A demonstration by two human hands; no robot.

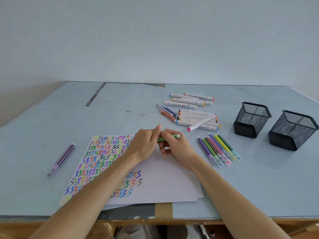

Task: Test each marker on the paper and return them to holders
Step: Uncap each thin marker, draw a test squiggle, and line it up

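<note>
Using the paper [155,180] as landmark. I see both hands at its far edge on one green striped marker [168,138], thin plastic barrel with a white end. Left hand [144,146] is wrapped round the barrel's left end; right hand [174,145] pinches the middle. Can't tell if the cap is on.

Paper: white sheet, left part packed with rows of multicolour zigzag scribbles, right part mostly blank; at least one more sheet shows beneath it.

Counts:
- 1 purple striped marker [61,159] alone, well left of the paper.
- Row of slim markers [218,149] just right of the paper, side by side, about 7.
- Pile of fat white markers [196,118] with coloured ends beyond the paper, to the right; too overlapped to count. A few slim ones lie at its left.
- 2 black mesh holders [252,119], square with rounded corners, far right of the paper, standing close together.

Surface: pale blue table [51,121], scuffed, tan tape patch [164,210] at the near edge. Plain pale wall [155,40] behind.
</note>
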